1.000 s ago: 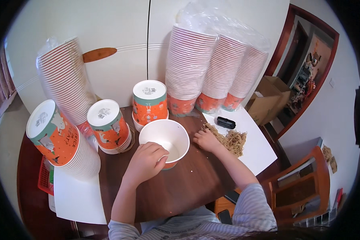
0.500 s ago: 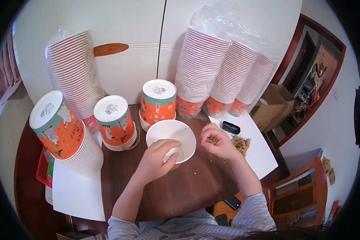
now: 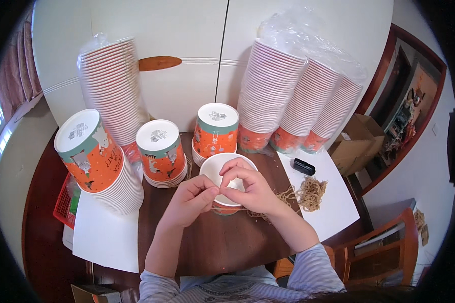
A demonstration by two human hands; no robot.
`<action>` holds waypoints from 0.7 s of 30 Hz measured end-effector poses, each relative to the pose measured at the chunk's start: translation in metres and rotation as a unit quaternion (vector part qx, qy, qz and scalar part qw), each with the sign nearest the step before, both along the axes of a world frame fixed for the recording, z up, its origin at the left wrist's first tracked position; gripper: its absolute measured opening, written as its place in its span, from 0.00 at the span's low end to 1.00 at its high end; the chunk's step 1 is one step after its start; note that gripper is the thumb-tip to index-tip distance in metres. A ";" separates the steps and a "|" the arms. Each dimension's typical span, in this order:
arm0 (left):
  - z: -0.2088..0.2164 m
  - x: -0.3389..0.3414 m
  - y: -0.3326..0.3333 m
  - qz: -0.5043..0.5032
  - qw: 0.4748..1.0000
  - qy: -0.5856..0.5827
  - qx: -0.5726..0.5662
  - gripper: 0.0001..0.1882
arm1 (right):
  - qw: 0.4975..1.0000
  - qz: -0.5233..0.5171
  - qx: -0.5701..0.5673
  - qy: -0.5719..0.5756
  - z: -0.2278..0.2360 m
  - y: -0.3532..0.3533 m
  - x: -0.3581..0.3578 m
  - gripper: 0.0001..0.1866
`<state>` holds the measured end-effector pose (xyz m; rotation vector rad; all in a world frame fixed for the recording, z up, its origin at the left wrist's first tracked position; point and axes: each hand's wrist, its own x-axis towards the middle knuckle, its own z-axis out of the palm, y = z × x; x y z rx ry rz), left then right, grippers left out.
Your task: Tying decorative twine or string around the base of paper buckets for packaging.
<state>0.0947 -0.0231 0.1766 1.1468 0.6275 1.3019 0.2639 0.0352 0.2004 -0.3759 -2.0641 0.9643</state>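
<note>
Head view: your left hand [image 3: 193,194] and right hand [image 3: 248,188] meet fingertip to fingertip, pinching a thin brown string [image 3: 280,194] over the white paper bowl [image 3: 218,169] on the tabletop [image 3: 217,242]; a tangle of strings [image 3: 312,192] lies to the right.

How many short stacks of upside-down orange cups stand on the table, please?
3: the left stack by the white sheet, the middle stack, and the back stack behind the white bowl. Others may be hidden.
</note>
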 end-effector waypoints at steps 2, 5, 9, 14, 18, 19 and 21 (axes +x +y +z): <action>0.004 -0.007 -0.002 0.018 0.998 0.050 -0.014 0.05 | 1.000 0.009 -0.010 0.011 -0.005 -0.001 -0.002 0.08; 0.004 -0.015 -0.003 0.080 0.997 -0.006 0.005 0.04 | 0.997 -0.075 -0.023 0.020 -0.018 -0.011 0.003 0.09; 0.008 -0.014 -0.001 0.083 0.992 -0.091 0.017 0.05 | 0.971 -0.121 0.160 -0.131 -0.090 -0.023 0.042 0.12; 0.012 -0.013 -0.009 0.079 0.978 -0.182 0.057 0.06 | 0.886 -0.150 0.308 -0.312 -0.146 -0.011 0.070 0.15; 0.018 -0.038 -0.023 0.156 0.952 -0.234 0.122 0.07 | 0.808 -0.180 0.369 -0.422 -0.167 0.011 0.112 0.11; 0.020 -0.048 -0.027 0.193 0.941 -0.242 0.139 0.07 | 0.788 -0.193 0.364 -0.458 -0.170 0.020 0.126 0.10; 0.026 -0.072 -0.041 0.188 0.904 -0.333 0.190 0.07 | 0.772 -0.236 0.412 -0.423 -0.173 0.042 0.151 0.09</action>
